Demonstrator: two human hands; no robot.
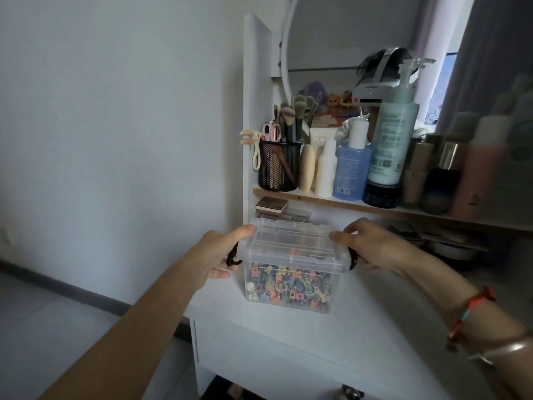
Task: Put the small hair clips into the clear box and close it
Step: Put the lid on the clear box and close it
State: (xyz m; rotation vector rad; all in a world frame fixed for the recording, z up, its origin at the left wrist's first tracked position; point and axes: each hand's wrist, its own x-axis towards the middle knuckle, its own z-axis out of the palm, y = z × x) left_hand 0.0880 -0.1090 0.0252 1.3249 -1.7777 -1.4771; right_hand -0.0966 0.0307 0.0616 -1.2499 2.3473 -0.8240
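The white surface carries the clear box, lid on, hair clips inside. Your left hand and right hand flank it — each grip clasping a dark latch.

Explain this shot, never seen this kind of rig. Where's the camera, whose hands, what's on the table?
No robot here: a person works bare-handed, and the single picture comes from a wide-angle camera on their head, looking forward and down. That is why both forearms reach in from the bottom. The clear box stands on the white dressing table, holding many small colourful hair clips, its lid resting on top. The left hand and right hand each grip one end of the box, thumb on the lid, fingers at a dark latch. Whether the latches are snapped shut is not visible. On the shelf behind stand a mesh cup of brushes and several bottles, below a round mirror.
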